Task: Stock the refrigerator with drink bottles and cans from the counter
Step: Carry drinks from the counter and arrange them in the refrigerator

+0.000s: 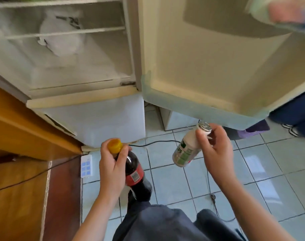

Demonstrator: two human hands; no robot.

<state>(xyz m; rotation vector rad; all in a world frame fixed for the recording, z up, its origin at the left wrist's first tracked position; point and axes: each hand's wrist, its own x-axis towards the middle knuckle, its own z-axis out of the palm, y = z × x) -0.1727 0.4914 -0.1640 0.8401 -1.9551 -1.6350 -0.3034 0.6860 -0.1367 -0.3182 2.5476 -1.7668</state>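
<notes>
My left hand [111, 171] curls its fingers round the neck of a dark cola bottle [135, 173], just under its yellow cap [115, 145]. My right hand [217, 152] pinches a tilted white drink bottle [185, 152] by the neck, at its silver top [205, 126]. Both bottles hang in front of the open refrigerator [99, 117], below its swung-out door [209, 70] and over pale floor tiles [278, 171]. A white bag [61, 39] lies inside the refrigerator, and a wooden cabinet [17, 129] stands to its left.
</notes>
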